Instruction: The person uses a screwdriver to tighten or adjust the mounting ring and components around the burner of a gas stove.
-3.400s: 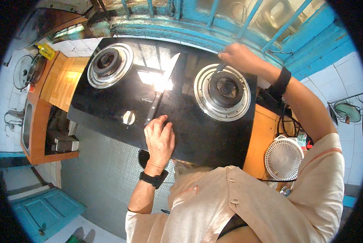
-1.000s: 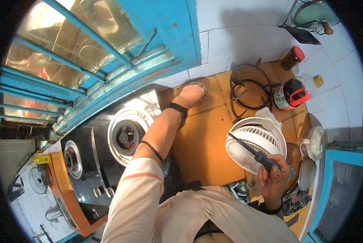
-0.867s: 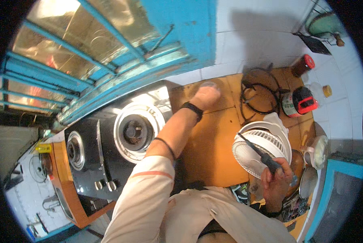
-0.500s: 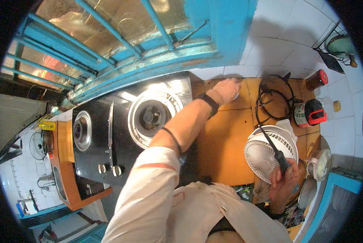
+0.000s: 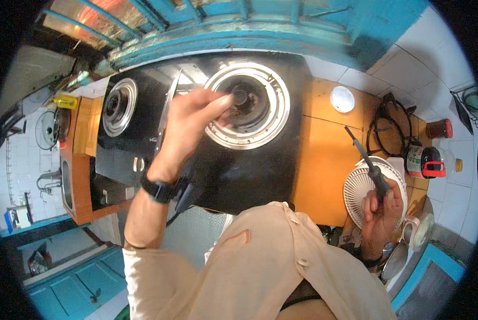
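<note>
My left hand point(image 5: 193, 117) is over the black gas stove point(image 5: 239, 181), its fingertips at the left side of the right burner point(image 5: 248, 105). Those fingers are bent and smeared by motion, so whether they grip anything does not show. A knife point(image 5: 171, 98) lies on the stove, partly hidden by this hand. At the right, my right hand point(image 5: 382, 210) is closed round the black handle of a screwdriver point(image 5: 376, 173), with its thin dark shaft angled up and left. Beneath it sits a white fan point(image 5: 356, 194) with a ribbed round grille. A round white disc point(image 5: 342, 99) lies on the orange counter.
A black pan support point(image 5: 391, 125) lies on the counter near the tiled wall. Beside it stand a red-lidded jar point(image 5: 439, 128) and a bottle with a red handle point(image 5: 428, 162). The left burner point(image 5: 120, 108) and blue window bars point(image 5: 191, 10) are farther off.
My left hand has let go of the white disc on the counter and swung left over the stove. The view has shifted. My right hand still holds the screwdriver above the fan.
</note>
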### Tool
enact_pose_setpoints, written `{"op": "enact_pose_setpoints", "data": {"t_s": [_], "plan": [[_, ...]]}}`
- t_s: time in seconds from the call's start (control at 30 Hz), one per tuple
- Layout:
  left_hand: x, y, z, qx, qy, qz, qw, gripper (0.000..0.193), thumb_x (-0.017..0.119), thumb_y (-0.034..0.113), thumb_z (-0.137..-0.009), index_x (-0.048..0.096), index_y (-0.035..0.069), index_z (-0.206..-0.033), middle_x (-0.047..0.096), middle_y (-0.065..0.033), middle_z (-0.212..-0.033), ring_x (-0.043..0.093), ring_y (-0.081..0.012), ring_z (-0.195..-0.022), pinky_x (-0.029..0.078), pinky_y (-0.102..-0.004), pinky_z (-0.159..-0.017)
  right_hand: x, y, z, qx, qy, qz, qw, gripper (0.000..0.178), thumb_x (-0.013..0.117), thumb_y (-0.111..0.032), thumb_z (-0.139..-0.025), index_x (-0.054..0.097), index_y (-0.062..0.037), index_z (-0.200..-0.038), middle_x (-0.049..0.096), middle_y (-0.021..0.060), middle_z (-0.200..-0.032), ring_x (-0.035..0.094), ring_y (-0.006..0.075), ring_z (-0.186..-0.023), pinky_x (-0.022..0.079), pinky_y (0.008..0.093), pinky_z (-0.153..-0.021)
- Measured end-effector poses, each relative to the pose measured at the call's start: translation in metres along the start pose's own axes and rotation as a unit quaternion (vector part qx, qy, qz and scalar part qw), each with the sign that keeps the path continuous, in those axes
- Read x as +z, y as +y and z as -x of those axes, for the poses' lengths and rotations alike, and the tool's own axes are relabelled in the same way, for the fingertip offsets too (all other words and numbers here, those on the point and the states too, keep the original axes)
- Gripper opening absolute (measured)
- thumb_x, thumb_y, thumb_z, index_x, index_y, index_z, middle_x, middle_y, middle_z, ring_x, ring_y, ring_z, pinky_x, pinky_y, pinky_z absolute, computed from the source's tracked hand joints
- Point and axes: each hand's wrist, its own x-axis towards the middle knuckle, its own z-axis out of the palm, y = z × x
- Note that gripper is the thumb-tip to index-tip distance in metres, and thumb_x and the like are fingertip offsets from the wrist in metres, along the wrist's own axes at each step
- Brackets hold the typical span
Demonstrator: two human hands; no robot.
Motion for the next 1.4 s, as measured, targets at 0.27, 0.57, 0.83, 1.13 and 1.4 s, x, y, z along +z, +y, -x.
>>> {"op": "enact_pose_setpoints", "data": {"t_s": [0.27, 0.57, 0.83, 1.13, 1.4], "plan": [[-0.040, -0.098, 0.108, -0.147, 0.155, 0.189, 0.958, 0.022, 0.060, 0.010, -0.104, 0.068, -0.003, -0.119, 0.072, -0.0099, -0.098, 0.070, -0.0172, -0.083, 0.062, -0.0351, -0.078, 0.045, 0.017, -0.018, 0.051, -0.035, 0.076, 0.995, 0.024, 0.065, -0.015, -0.100, 0.058, 0.0042, -0.113, 0.050, 0.0026, -0.067, 0.043, 0.0076, -0.049, 0.034, 0.0201, -0.041], [-0.008, -0.098, 0.094, -0.164, 0.087, 0.322, 0.928, 0.025, 0.059, 0.008, -0.103, 0.066, -0.002, -0.126, 0.070, -0.0090, -0.101, 0.067, -0.0163, -0.088, 0.061, -0.0339, -0.083, 0.053, 0.030, -0.027, 0.030, -0.044, 0.145, 0.988, 0.025, 0.067, -0.016, -0.098, 0.059, 0.0037, -0.112, 0.053, 0.0012, -0.069, 0.044, 0.0060, -0.049, 0.034, 0.0204, -0.042], [-0.001, -0.097, 0.065, -0.181, 0.020, 0.409, 0.894, 0.025, 0.058, 0.005, -0.103, 0.063, -0.003, -0.126, 0.070, -0.0131, -0.108, 0.069, -0.0186, -0.093, 0.062, -0.0364, -0.088, 0.043, 0.033, -0.031, 0.033, -0.021, 0.141, 0.989, 0.026, 0.067, -0.014, -0.098, 0.059, 0.0044, -0.113, 0.053, 0.0014, -0.070, 0.044, 0.0059, -0.049, 0.034, 0.0203, -0.042], [0.019, -0.101, 0.059, -0.128, 0.064, 0.245, 0.959, 0.019, 0.060, 0.001, -0.101, 0.063, -0.002, -0.120, 0.072, -0.0146, -0.110, 0.070, -0.0179, -0.098, 0.059, -0.0313, -0.088, 0.036, 0.040, -0.038, 0.060, -0.036, 0.128, 0.989, 0.027, 0.069, -0.013, -0.097, 0.059, 0.0046, -0.115, 0.056, 0.0028, -0.075, 0.048, 0.0069, -0.053, 0.036, 0.0201, -0.044], [0.011, -0.104, 0.066, -0.054, 0.172, 0.033, 0.983, 0.015, 0.069, -0.002, -0.094, 0.070, -0.001, -0.109, 0.065, -0.0014, -0.102, 0.060, -0.0078, -0.093, 0.048, -0.0218, -0.086, 0.043, 0.046, -0.043, 0.083, -0.050, 0.159, 0.982, 0.031, 0.071, -0.017, -0.096, 0.058, 0.0044, -0.113, 0.056, 0.0018, -0.076, 0.047, 0.0061, -0.053, 0.036, 0.0202, -0.044]]}}
